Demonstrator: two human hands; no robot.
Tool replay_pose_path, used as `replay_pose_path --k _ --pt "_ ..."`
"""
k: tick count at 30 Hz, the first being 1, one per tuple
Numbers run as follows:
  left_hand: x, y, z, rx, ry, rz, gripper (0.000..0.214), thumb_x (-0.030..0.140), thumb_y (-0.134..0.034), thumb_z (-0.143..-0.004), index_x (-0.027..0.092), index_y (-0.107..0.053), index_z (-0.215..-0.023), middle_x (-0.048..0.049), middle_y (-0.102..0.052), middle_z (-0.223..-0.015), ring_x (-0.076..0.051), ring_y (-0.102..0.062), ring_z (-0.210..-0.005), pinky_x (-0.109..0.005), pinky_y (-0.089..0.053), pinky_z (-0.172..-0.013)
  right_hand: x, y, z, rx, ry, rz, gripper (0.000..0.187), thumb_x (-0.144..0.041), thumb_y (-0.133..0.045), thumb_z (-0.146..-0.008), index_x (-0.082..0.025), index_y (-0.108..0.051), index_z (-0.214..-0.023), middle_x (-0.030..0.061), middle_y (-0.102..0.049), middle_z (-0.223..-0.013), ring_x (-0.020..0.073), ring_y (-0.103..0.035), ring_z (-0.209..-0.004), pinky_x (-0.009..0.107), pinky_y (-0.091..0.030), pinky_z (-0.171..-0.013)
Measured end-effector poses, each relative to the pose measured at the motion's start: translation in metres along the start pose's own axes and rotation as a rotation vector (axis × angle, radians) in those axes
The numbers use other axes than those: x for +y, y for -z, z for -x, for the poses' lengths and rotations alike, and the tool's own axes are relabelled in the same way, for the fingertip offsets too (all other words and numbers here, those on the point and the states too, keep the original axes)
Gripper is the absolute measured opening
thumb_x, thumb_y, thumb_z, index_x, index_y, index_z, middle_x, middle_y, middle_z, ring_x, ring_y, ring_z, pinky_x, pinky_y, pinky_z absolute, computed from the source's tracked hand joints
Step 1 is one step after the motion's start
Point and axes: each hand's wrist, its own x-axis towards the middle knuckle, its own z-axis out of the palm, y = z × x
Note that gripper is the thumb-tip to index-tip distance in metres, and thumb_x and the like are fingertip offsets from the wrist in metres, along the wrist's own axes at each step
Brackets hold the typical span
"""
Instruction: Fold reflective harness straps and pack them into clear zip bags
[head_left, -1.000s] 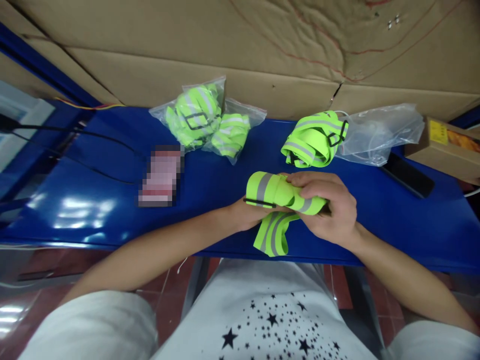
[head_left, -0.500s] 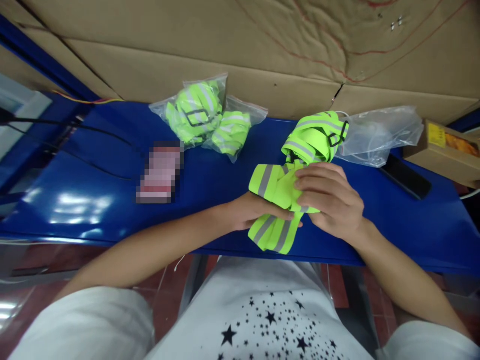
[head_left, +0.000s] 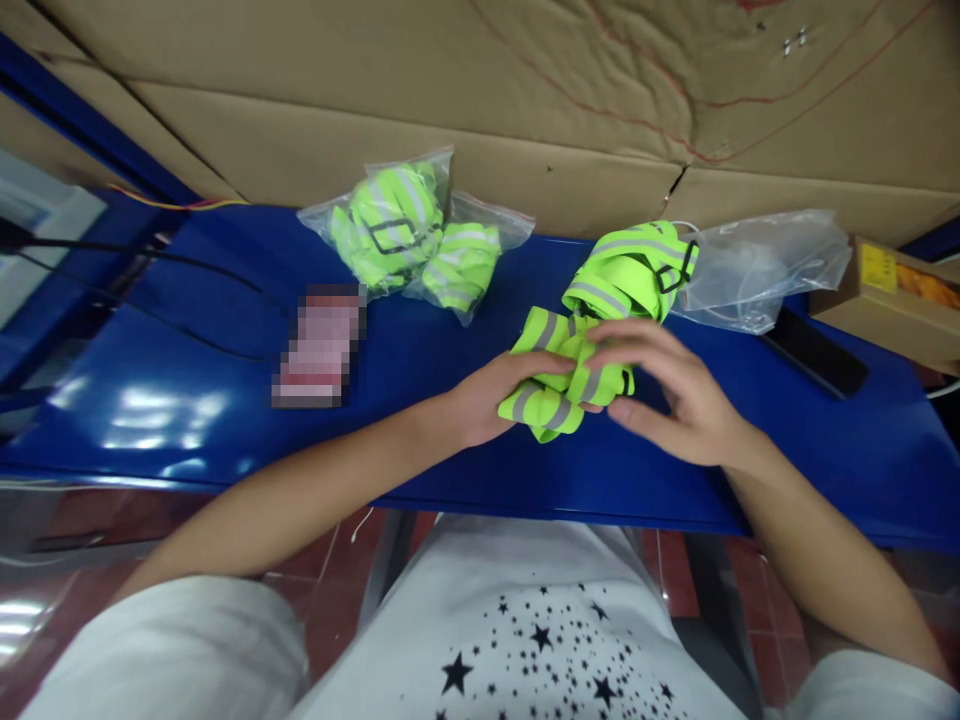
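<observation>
A neon yellow-green reflective strap [head_left: 547,408] with grey stripes is folded into a loose bundle above the table's front half. My left hand [head_left: 487,398] grips it from the left, thumb on top and the other fingers mostly hidden beneath. At the bundle's right side is my right hand [head_left: 679,395], its fingers apart and the fingertips at the folds; whether they touch is hard to tell. Just behind lies a coiled reflective strap bundle [head_left: 626,270] with a black buckle [head_left: 677,268]. The two bundles meet in view, and I cannot tell whether they are joined.
Two clear bags of reflective straps [head_left: 397,225] lie at the back of the blue table [head_left: 420,350]. A blurred-out pinkish rectangle [head_left: 319,345] and black cables [head_left: 150,250] are leftward. Rightward are an unfilled clear bag [head_left: 757,275], a dark phone [head_left: 814,352] and a cardboard box [head_left: 885,310].
The strap in my left hand has been gathered into a smaller bundle, its lower loops now higher. My right hand has loosened from the strap, its fingers spreading and shifting slightly right.
</observation>
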Motion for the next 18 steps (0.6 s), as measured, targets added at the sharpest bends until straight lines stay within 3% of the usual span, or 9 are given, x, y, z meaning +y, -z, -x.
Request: replay_pose_path --k 3,4,7,9,11,15,18 --pt "0.000 -0.002 0.001 0.082 0.047 -0.103 0.044 0.017 -0.083 -0.071 0.011 -0.072 -0.113 -0.0106 -0.079 -0.091 -0.023 -0.074 -0.073 -0.036 -0.061 -0.071 0.013 -0.002 0.000 0.215 -0.220 -0.075 0.051 -0.041 -0.071 -0.094 -0.028 -0.057 -0.141 0.0104 -0.061 -0.143 0.0285 -0.063 -0.129 0.045 -0.055 -0.106" --pt "-0.002 -0.002 0.001 0.091 0.070 -0.127 0.055 0.016 -0.086 -0.068 0.012 -0.070 -0.120 -0.0112 -0.079 -0.095 -0.024 -0.074 -0.073 -0.037 -0.061 -0.071 0.016 -0.002 0.000 0.190 -0.304 -0.100 0.058 -0.044 -0.074 -0.091 -0.028 -0.056 -0.144 0.0103 -0.062 -0.144 0.0293 -0.064 -0.127 0.044 -0.056 -0.104" --pt "-0.009 -0.002 0.003 0.084 0.109 -0.151 0.084 0.012 -0.092 -0.063 0.017 -0.057 -0.139 -0.0109 -0.077 -0.102 -0.025 -0.075 -0.079 -0.039 -0.061 -0.073 0.019 -0.002 -0.001 -0.096 -0.490 -0.205 0.069 -0.050 -0.082 -0.083 -0.026 -0.060 -0.144 0.0074 -0.068 -0.140 0.0313 -0.068 -0.123 0.045 -0.058 -0.104" --pt "-0.015 -0.001 0.003 0.082 0.086 -0.140 0.092 0.009 -0.092 -0.063 0.021 -0.051 -0.145 -0.0078 -0.075 -0.102 -0.024 -0.075 -0.083 -0.038 -0.061 -0.077 0.017 -0.001 -0.002 -0.213 -0.493 -0.260 0.066 -0.049 -0.083 -0.082 -0.027 -0.064 -0.142 0.0043 -0.068 -0.141 0.0319 -0.066 -0.127 0.046 -0.054 -0.111" --pt "-0.019 -0.002 0.003 0.080 0.052 -0.132 0.095 0.006 -0.091 -0.063 0.026 -0.048 -0.146 -0.0037 -0.073 -0.101 -0.020 -0.073 -0.084 -0.035 -0.060 -0.077 0.014 0.000 -0.002 -0.217 -0.458 -0.292 0.062 -0.047 -0.083 -0.082 -0.029 -0.067 -0.140 0.0016 -0.065 -0.146 0.0317 -0.061 -0.135 0.046 -0.047 -0.119" --pt "-0.017 -0.004 0.003 0.070 0.070 -0.093 0.092 0.008 -0.090 -0.062 0.025 -0.050 -0.143 -0.0034 -0.071 -0.100 -0.021 -0.071 -0.085 -0.034 -0.058 -0.074 0.012 -0.005 0.001 -0.134 -0.498 -0.343 0.056 -0.042 -0.084 -0.082 -0.026 -0.071 -0.134 0.0013 -0.069 -0.140 0.0301 -0.066 -0.129 0.043 -0.052 -0.114" --pt "-0.010 -0.006 0.002 0.064 0.036 0.001 0.076 0.012 -0.090 -0.061 0.019 -0.059 -0.131 -0.0060 -0.072 -0.105 -0.022 -0.070 -0.092 -0.034 -0.057 -0.079 0.010 -0.011 0.003 0.038 -0.515 -0.226 0.051 -0.040 -0.084 -0.082 -0.022 -0.074 -0.129 0.0039 -0.075 -0.129 0.0302 -0.073 -0.117 0.041 -0.059 -0.103"
